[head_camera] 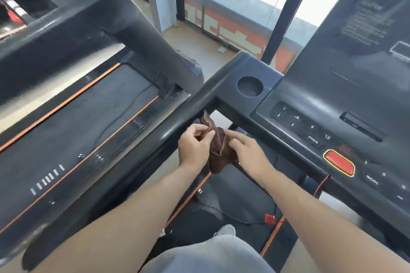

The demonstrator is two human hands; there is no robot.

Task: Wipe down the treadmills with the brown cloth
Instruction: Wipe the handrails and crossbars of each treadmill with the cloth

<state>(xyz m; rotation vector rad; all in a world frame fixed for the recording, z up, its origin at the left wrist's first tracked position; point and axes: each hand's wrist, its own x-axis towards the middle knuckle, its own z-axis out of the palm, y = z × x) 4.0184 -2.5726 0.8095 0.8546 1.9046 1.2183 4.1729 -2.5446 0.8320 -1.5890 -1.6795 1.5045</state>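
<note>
Two treadmills are seen side by side, the nearer treadmill at the right with its handrail running past the hands. The brown cloth is held bunched just beside that rail, pinched by the left hand and the right hand. It is judged that the cloth is being readied; a flat fold and pressure against the rail are called for next

Bare forearms, grey trousers
</note>
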